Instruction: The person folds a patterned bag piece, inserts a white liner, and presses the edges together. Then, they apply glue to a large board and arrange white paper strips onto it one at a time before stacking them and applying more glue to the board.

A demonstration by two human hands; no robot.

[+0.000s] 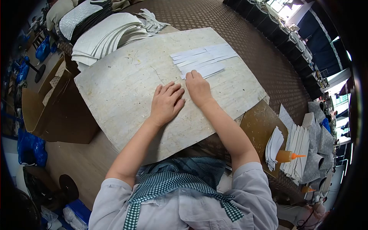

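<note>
Several white strips (pixel 205 56) lie side by side, overlapping in a loose fan, on the pale, stained board (pixel 115 84). My right hand (pixel 198 89) is at the near-left end of the lowest strip, its fingers drawn together and curled on the strip's end. Just left of it, my left hand (pixel 165 102) rests palm down on the bare board, fingers spread and holding nothing. A thin dark thread lies on the board beyond my left hand.
Curved white padded sheets (pixel 107 36) are stacked at the back left. A cardboard box (pixel 57 103) stands left of the board. At right, a glue bottle with an orange nozzle (pixel 284 156) lies by white strip bundles (pixel 296 149) on a brown board (pixel 257 124).
</note>
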